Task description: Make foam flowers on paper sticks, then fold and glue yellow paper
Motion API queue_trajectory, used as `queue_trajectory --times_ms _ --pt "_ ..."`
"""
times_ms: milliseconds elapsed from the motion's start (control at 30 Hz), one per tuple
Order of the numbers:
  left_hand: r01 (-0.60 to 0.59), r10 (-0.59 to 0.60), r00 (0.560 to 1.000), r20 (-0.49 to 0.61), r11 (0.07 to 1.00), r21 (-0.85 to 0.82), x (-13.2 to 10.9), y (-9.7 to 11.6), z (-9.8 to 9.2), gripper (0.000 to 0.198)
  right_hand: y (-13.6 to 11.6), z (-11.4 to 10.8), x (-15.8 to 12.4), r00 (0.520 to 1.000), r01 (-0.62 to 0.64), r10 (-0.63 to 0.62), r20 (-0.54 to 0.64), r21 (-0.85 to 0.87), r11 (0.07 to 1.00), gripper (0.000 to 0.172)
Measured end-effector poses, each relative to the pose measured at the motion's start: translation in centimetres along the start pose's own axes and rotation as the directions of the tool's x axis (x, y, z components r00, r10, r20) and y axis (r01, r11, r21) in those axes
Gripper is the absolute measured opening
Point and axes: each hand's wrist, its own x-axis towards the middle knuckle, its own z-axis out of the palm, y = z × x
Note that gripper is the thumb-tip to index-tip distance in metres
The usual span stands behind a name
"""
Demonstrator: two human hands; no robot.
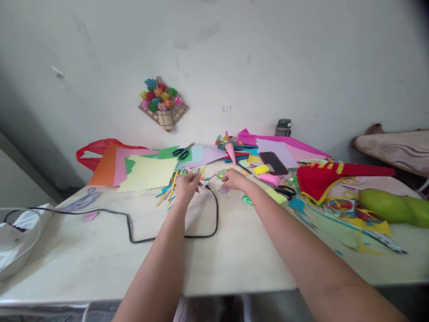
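Note:
My left hand (pixel 188 185) is over the middle of the table with its fingers pinched together. Whatever is between them is too small to make out. Yellow and blue paper strips (pixel 172 185) lie just left of it. To the right, my right hand (pixel 233 179) reaches down with curled fingers among small coloured paper cut-outs (pixel 220 173). A lilac paper piece (pixel 223 190) shows right below its fingertips; whether they grip it is unclear. Between the hands, the tip of a black cable (pixel 208 187) rests on the table.
Coloured paper sheets (pixel 147 172) with scissors (pixel 183 151) lie at the back left. A pink paper cone (pixel 230 152), a phone (pixel 273 163) and more scissors (pixel 284 192) are behind and right. A red cloth (pixel 321 179) and a green object (pixel 385 205) lie far right; a power strip (pixel 30 223) left.

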Motion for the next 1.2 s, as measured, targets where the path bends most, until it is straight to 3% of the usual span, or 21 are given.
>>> queue_trajectory --times_ms 133,500,700,933,1100,1200 --pt "-0.019 0.017 0.998 0.065 0.999 0.034 -0.2 -0.1 0.3 0.028 1.2 0.9 0.5 0.993 0.078 -0.082 0.081 0.046 0.996 0.046" --pt "-0.072 0.06 0.991 0.119 0.992 0.1 0.0 -0.8 0.7 0.026 1.4 1.2 0.7 0.975 0.146 -0.166 0.151 0.135 0.98 0.026" --pt "-0.043 0.035 0.993 0.117 0.996 0.074 -0.1 -0.7 0.8 0.025 0.6 0.6 -0.2 0.974 0.157 -0.177 0.144 0.14 0.978 0.038" --pt "-0.032 0.025 0.992 0.122 0.998 0.054 -0.3 -0.4 0.8 0.025 0.8 -0.1 -0.4 0.944 0.266 -0.271 0.188 0.054 0.963 0.034" --pt "-0.029 0.019 0.991 0.136 0.997 0.07 -0.3 -0.1 0.8 0.025 0.7 -0.3 0.0 0.93 0.241 -0.235 0.284 0.012 0.97 0.038" --pt "-0.012 0.003 0.991 0.137 0.997 0.071 -0.3 0.0 0.8 0.025 0.9 -0.3 0.4 0.94 0.255 -0.244 0.239 -0.017 0.967 0.031"
